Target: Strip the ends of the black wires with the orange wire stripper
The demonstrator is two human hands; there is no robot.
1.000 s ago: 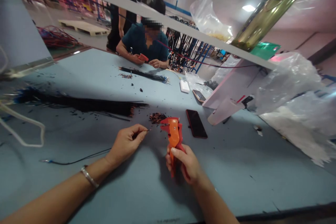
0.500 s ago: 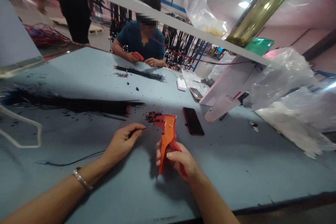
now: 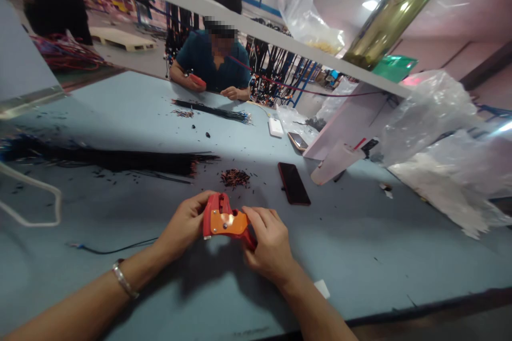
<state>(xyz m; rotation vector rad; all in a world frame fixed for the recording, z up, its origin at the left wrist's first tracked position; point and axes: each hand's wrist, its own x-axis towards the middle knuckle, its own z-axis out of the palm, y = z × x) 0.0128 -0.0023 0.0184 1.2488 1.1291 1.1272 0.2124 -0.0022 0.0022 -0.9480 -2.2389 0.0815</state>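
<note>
My right hand (image 3: 270, 242) is wrapped round the handles of an orange and red wire stripper (image 3: 229, 222), its head turned toward the left. Pinched in my left hand (image 3: 182, 226) is a thin black wire (image 3: 116, 250), whose tail with a blue tip trails out on the table under my wrist. My left fingertips meet the jaw end of the stripper, so the wire's front end is hidden there. Just beyond lies a small pile of short black and copper-coloured offcuts (image 3: 235, 177). A thick bundle of black wires (image 3: 132, 161) stretches across the left.
A phone (image 3: 294, 184) lies right of the offcuts, near a white tube (image 3: 336, 164). Plastic bags (image 3: 448, 170) crowd the right side. Across the table (image 3: 360, 256) a person (image 3: 216, 61) holds a red tool beside another wire bundle (image 3: 212, 110). A bent white rod (image 3: 56, 205) is at left.
My right hand has turned the wire stripper from upright to pointing left and brought it against my left fingertips. The person opposite has moved their red tool slightly left.
</note>
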